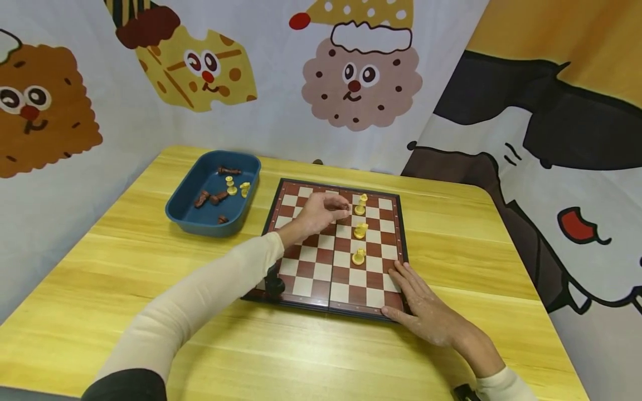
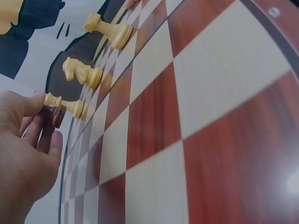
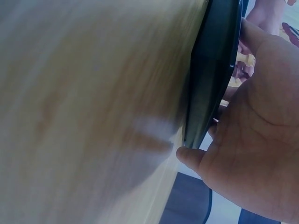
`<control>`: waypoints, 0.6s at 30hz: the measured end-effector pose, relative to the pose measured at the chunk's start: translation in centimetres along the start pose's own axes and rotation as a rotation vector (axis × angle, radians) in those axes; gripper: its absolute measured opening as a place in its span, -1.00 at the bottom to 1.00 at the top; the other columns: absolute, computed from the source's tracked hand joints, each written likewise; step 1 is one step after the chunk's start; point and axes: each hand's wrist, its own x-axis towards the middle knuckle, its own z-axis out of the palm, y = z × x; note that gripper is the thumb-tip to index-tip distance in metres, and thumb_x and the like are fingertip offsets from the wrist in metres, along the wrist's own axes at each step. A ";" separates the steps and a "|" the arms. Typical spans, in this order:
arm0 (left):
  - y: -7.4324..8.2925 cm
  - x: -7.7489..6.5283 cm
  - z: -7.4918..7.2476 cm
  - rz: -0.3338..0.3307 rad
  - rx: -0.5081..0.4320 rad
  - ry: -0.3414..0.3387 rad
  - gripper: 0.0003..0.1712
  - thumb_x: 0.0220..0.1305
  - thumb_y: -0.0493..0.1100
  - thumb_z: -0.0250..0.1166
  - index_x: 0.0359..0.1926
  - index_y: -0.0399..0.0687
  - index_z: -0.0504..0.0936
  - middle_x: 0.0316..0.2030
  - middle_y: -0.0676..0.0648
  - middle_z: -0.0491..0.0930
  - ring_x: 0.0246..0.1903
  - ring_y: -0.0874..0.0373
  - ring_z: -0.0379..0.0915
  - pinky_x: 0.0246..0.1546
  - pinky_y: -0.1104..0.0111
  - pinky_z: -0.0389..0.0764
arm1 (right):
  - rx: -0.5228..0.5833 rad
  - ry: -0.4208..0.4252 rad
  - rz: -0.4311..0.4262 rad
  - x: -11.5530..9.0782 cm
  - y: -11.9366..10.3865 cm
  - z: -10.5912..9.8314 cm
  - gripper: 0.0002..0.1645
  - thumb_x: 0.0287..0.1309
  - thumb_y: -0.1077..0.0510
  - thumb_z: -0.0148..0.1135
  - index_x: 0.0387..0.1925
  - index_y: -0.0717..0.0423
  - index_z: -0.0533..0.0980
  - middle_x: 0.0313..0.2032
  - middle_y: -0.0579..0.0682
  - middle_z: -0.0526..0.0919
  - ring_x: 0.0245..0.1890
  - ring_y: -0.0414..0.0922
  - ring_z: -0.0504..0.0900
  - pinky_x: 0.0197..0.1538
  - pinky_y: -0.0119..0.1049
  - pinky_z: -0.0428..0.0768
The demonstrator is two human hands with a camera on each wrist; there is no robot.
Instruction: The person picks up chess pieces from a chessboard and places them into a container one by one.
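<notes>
My left hand (image 1: 320, 214) pinches a dark brown chess piece (image 2: 58, 116) between thumb and fingers over the far half of the chessboard (image 1: 316, 271). Most of that piece is hidden by the fingers; its round base shows in the left wrist view. Just right of this hand, three cream-yellow pieces stand in a line on the board: a taller piece (image 1: 360, 207) at the back, a knight (image 1: 360, 231) in the middle and a rook (image 1: 358, 257) in front. My right hand (image 1: 426, 312) rests with extended fingers on the board's near right corner.
A blue tray (image 1: 200, 227) stands left of the board, with several brown pieces (image 1: 202, 199) and two yellow pieces (image 1: 230, 186) in it. The yellow wooden table (image 1: 451, 245) reaches back to a cartoon-print cloth (image 1: 281, 128).
</notes>
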 end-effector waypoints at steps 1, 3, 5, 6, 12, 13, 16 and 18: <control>0.0 0.0 -0.1 0.001 -0.005 0.000 -0.70 0.33 -0.25 0.42 0.05 -0.26 0.71 -0.13 -0.03 0.69 -0.07 0.07 0.60 -0.10 0.28 0.65 | 0.002 0.002 0.000 0.0 0.0 0.0 0.03 0.42 -0.34 0.11 0.60 0.14 0.00 0.60 0.14 -0.16 0.56 0.18 -0.23 0.42 0.32 0.07; 0.1 -0.1 -0.4 -0.002 -0.018 0.002 -0.69 0.33 -0.27 0.42 0.06 -0.27 0.70 -0.12 -0.04 0.69 -0.06 0.06 0.60 -0.06 0.27 0.65 | 0.002 0.006 -0.002 -0.1 0.0 -0.1 0.03 0.42 -0.34 0.11 0.60 0.14 0.00 0.60 0.14 -0.15 0.56 0.18 -0.22 0.42 0.32 0.08; 0.0 -0.1 -0.7 -0.006 -0.041 0.009 -0.68 0.33 -0.29 0.42 0.07 -0.29 0.69 -0.10 -0.06 0.69 -0.05 0.04 0.60 -0.04 0.25 0.65 | 0.002 0.009 -0.003 -0.1 0.1 -0.1 0.03 0.42 -0.34 0.11 0.60 0.14 0.00 0.60 0.14 -0.15 0.56 0.18 -0.22 0.42 0.32 0.08; 0.0 -0.1 -0.8 -0.004 -0.052 0.010 -0.67 0.33 -0.29 0.42 0.08 -0.30 0.69 -0.10 -0.07 0.69 -0.04 0.03 0.60 -0.03 0.25 0.65 | -0.001 0.011 -0.006 -0.1 0.1 -0.1 0.03 0.42 -0.35 0.11 0.60 0.15 0.01 0.60 0.15 -0.15 0.56 0.18 -0.22 0.42 0.32 0.08; -0.2 -0.6 -1.9 0.005 -0.051 0.021 -0.66 0.32 -0.30 0.42 0.10 -0.32 0.68 -0.08 -0.10 0.70 -0.03 0.04 0.61 -0.03 0.26 0.66 | -0.007 0.022 -0.006 -0.2 0.2 -0.1 0.04 0.41 -0.35 0.11 0.60 0.17 0.02 0.59 0.15 -0.14 0.56 0.19 -0.21 0.42 0.33 0.07; -0.2 -0.7 -2.1 0.007 -0.041 0.024 -0.66 0.32 -0.30 0.42 0.09 -0.30 0.69 -0.08 -0.09 0.70 -0.03 0.05 0.61 -0.04 0.25 0.66 | -0.008 0.021 -0.005 -0.2 0.2 -0.1 0.04 0.41 -0.35 0.11 0.60 0.17 0.02 0.60 0.15 -0.14 0.56 0.19 -0.22 0.42 0.32 0.06; -0.2 -1.1 -2.6 0.005 -0.019 0.040 -0.69 0.31 -0.29 0.43 0.06 -0.23 0.72 -0.08 -0.06 0.71 -0.05 0.07 0.62 -0.06 0.21 0.68 | -0.022 0.018 -0.009 -0.1 0.3 0.0 0.04 0.42 -0.36 0.10 0.60 0.17 0.02 0.60 0.15 -0.14 0.56 0.20 -0.21 0.43 0.32 0.05; -0.2 -1.2 -3.0 0.006 0.003 0.049 -0.71 0.31 -0.28 0.44 0.04 -0.18 0.74 -0.08 -0.03 0.71 -0.05 0.09 0.62 -0.07 0.22 0.67 | -0.029 0.019 -0.013 -0.1 0.4 0.0 0.04 0.42 -0.35 0.10 0.59 0.18 0.02 0.59 0.16 -0.14 0.56 0.21 -0.20 0.43 0.32 0.05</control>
